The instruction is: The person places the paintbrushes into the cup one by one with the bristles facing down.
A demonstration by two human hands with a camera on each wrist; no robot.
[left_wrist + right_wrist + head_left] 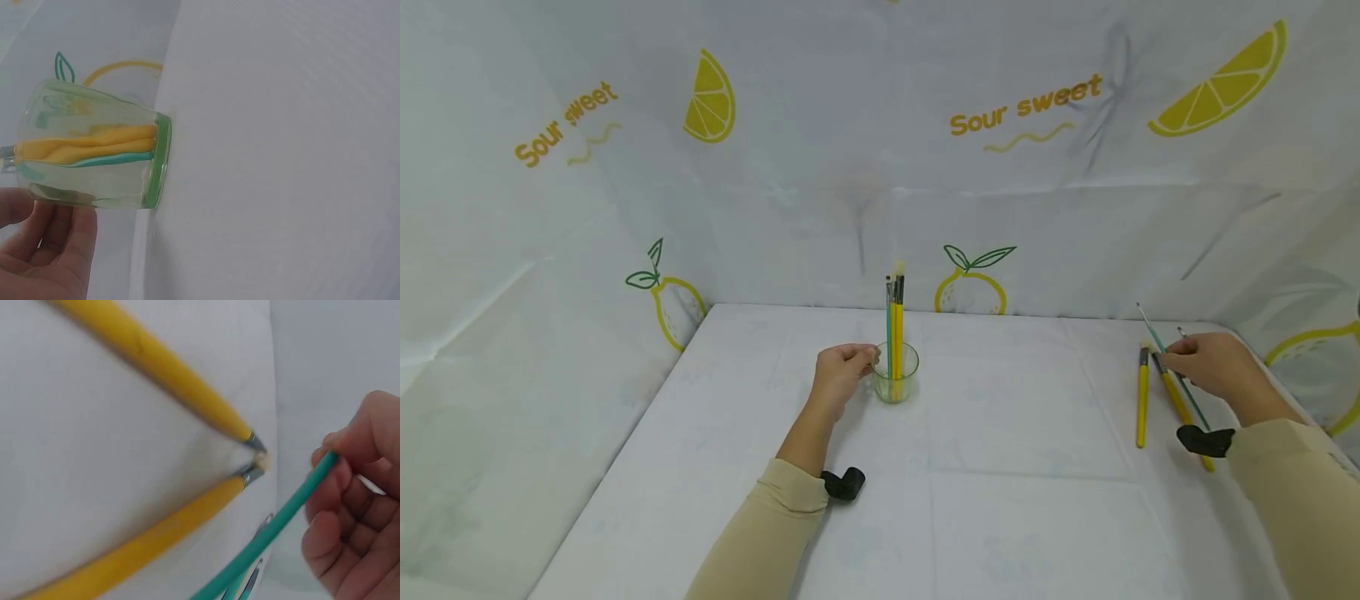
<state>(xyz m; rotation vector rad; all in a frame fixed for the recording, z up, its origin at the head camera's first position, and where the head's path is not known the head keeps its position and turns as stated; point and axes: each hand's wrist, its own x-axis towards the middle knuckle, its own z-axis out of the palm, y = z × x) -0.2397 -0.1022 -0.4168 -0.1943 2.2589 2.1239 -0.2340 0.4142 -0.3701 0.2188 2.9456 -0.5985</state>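
Note:
My left hand (pixel 838 377) pinches the rim of a clear, green-tinted glass cup (pixel 159 181) between thumb and fingers. The cup stands upright on the table. Inside it are yellow-handled paintbrushes (pixel 898 333) and a thin teal-handled one (pixel 115 160), tips up. Over at the right, my right hand (pixel 1213 367) holds a thin teal paintbrush (pixel 269 531) between thumb and fingertips, its tip pointing up and away. Two thick yellow paintbrushes lie beside that hand, one straight (pixel 1142 404) and one slanted (pixel 1172 396); their tips nearly meet in the right wrist view.
More thin brushes (pixel 250 581) show low in the right wrist view. A white cloth covers the table (pixel 1022 517), and a lemon-print sheet (pixel 850 125) hangs behind it and at the sides. Each wrist wears a black camera mount (pixel 844 483).

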